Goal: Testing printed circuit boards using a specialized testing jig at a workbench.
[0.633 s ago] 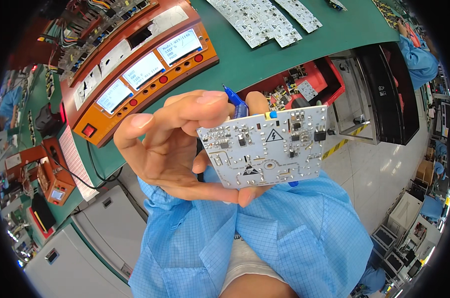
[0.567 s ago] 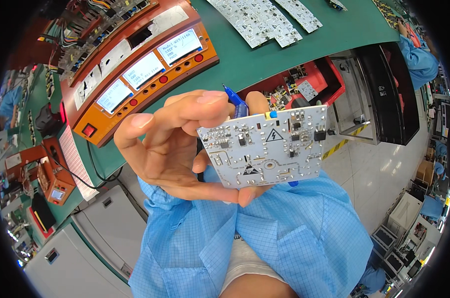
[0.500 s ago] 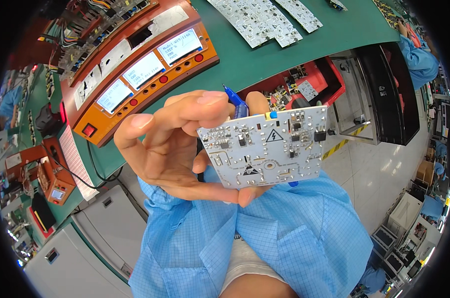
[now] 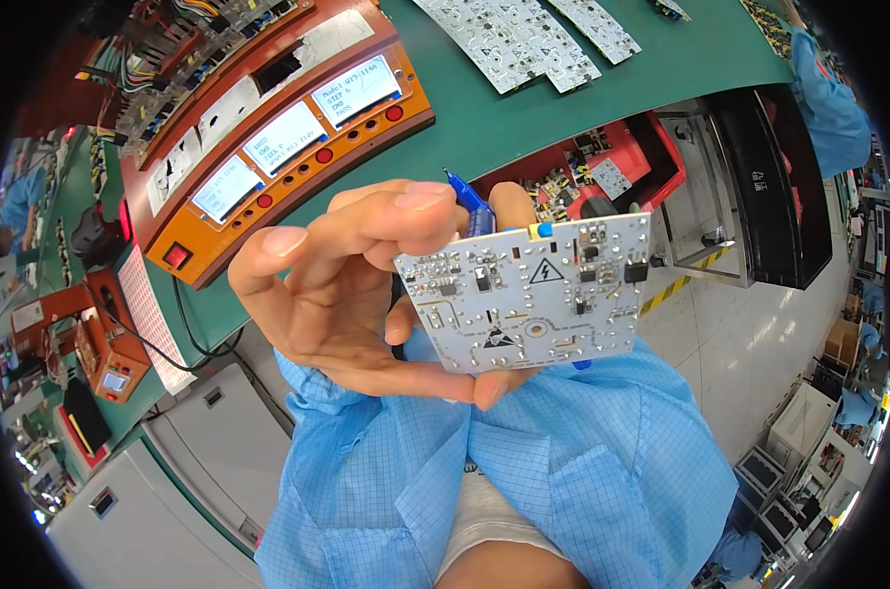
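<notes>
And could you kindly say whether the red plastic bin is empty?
Not empty: the bin holds a pale circuit board and electronic parts.

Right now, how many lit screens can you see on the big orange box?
3, in a slanting row along its front: the left screen, the middle screen and the right screen. None there looks hidden.

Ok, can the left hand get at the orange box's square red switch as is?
Probably not: the left hand has its grip on the board. Once freed, nothing visible blocks its way to the switch.
</notes>
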### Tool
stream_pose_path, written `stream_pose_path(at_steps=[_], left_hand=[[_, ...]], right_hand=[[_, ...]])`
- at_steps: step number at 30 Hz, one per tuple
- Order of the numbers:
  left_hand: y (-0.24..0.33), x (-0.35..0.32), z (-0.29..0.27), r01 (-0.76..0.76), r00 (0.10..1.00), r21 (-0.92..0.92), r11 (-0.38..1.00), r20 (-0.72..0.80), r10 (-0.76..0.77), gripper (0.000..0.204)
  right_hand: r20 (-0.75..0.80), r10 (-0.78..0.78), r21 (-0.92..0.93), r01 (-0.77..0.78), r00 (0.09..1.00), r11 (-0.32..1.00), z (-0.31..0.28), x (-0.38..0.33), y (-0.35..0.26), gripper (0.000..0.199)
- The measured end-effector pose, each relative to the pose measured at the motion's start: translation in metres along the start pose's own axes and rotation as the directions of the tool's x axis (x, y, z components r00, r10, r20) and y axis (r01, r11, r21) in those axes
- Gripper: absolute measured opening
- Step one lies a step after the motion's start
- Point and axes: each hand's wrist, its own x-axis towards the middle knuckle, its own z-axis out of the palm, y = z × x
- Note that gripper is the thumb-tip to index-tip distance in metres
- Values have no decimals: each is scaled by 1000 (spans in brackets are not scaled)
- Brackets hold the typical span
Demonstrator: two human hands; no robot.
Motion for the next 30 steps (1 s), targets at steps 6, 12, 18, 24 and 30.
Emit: stream_pose_path(at_steps=[6, 12, 18, 24, 30], left_hand=[[-1, 3, 0, -16, 999, -1, 1000, 37, 16, 120], [0, 6, -2, -37, 997, 29, 999, 65, 35, 117], [-9, 7, 0, -89, 995, -80, 993, 41, 93, 110], [-9, 13, -16, -167, 948, 51, 985, 284, 146, 118], [-2, 12, -4, -78, 993, -87, 993, 83, 85, 106]], right_hand=[[19, -34, 24, 33, 999, 999, -2, 1, 2, 66], [48, -53, 72, 50, 997, 996, 1, 4, 5, 67], [-21, 98, 129, -94, 995, 987, 7, -4, -2, 73], [-6, 89, 53, -88, 996, 995, 10, -2, -2, 74], [16, 93, -3, -93, 996, 996, 12, -5, 1, 75]])
